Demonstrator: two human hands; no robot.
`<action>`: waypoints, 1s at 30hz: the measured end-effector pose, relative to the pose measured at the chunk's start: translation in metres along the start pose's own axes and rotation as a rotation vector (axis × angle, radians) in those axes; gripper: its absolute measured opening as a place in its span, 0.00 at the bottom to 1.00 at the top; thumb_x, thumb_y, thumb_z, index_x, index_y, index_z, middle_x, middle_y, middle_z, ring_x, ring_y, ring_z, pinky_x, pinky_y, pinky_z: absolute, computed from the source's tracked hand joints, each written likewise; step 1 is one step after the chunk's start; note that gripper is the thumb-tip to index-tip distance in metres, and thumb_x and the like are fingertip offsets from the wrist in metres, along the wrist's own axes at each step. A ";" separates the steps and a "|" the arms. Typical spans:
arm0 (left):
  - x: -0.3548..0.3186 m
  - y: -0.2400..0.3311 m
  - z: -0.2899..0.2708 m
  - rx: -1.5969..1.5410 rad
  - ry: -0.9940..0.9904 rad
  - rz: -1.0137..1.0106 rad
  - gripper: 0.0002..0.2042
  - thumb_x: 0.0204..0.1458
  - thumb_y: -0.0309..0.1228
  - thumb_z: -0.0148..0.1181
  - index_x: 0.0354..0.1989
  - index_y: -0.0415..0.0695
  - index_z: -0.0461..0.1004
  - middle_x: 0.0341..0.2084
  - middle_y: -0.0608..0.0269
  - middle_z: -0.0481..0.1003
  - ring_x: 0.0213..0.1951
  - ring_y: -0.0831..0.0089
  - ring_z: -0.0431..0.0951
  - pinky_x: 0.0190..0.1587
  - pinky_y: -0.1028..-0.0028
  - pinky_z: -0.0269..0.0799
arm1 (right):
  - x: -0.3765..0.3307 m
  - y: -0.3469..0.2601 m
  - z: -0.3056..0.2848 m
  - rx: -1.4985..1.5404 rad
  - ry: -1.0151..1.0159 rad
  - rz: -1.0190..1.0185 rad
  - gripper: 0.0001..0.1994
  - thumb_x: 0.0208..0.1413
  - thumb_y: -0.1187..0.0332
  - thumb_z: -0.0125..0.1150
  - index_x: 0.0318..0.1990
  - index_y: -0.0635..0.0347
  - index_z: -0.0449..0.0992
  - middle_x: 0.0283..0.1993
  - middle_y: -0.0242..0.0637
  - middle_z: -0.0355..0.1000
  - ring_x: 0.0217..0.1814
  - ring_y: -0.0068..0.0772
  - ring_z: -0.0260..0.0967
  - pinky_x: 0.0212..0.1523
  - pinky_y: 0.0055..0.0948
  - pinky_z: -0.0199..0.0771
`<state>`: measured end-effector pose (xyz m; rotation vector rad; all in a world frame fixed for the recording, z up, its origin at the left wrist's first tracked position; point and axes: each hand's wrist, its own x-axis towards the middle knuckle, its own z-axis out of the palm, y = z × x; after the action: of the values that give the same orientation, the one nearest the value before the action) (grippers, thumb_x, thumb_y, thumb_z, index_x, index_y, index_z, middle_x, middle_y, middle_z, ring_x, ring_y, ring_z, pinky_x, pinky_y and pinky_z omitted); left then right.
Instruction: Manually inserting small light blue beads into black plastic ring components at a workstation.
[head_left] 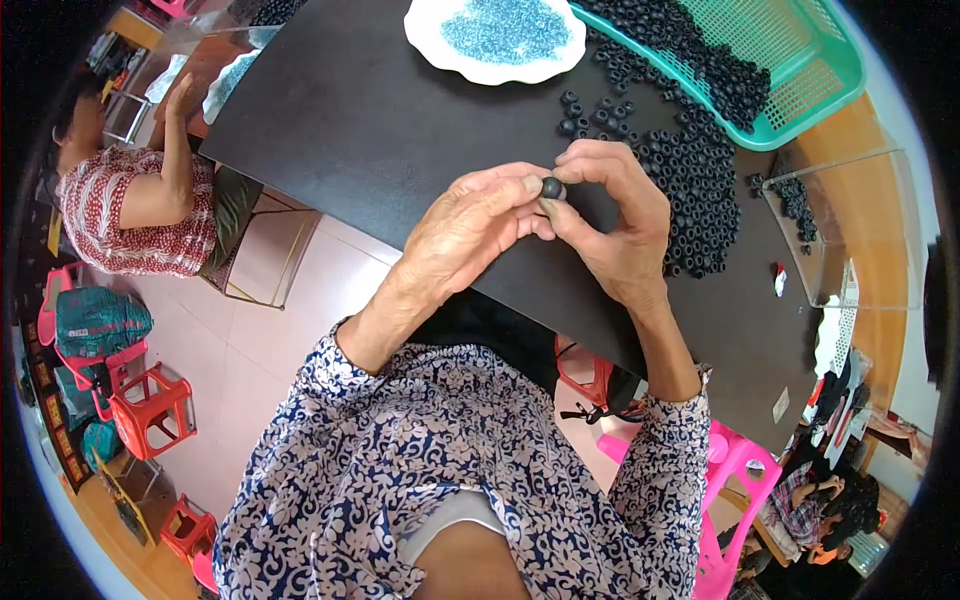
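Over the dark table my left hand [450, 225] is closed, pinching a small round black plastic part [551, 187] between thumb and fingers. From the other side my right hand [625, 225] curves in, its thumb and fingertips closed on the same part; whether a smaller piece sits between those fingertips is hidden. Just right of my right hand spreads a wide heap of similar black parts [700, 215], several with a hole showing. Ahead, a white scalloped plate [480, 68] bears many tiny clear-blue pieces [505, 30].
A green mesh basket [800, 120] with more black parts stands at the far right. Beside it is a clear plastic box [860, 250]. At left another person [150, 200] sits by the table. Red stools [150, 410] stand on the floor, and a pink chair [735, 500] is at lower right.
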<state>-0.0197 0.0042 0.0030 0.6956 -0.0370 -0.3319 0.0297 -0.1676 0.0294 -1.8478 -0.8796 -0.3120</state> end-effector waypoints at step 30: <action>-0.003 0.003 -0.002 0.065 0.039 0.002 0.15 0.62 0.33 0.53 0.48 0.32 0.74 0.35 0.59 0.76 0.35 0.78 0.75 0.43 0.79 0.74 | -0.002 -0.006 0.003 -0.030 -0.018 -0.008 0.17 0.35 0.76 0.73 0.37 0.60 0.78 0.40 0.37 0.74 0.41 0.34 0.73 0.40 0.28 0.74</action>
<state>-0.0210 0.0086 0.0032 0.7666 -0.0116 -0.3166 0.0237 -0.1646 0.0306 -1.8775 -0.8991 -0.3161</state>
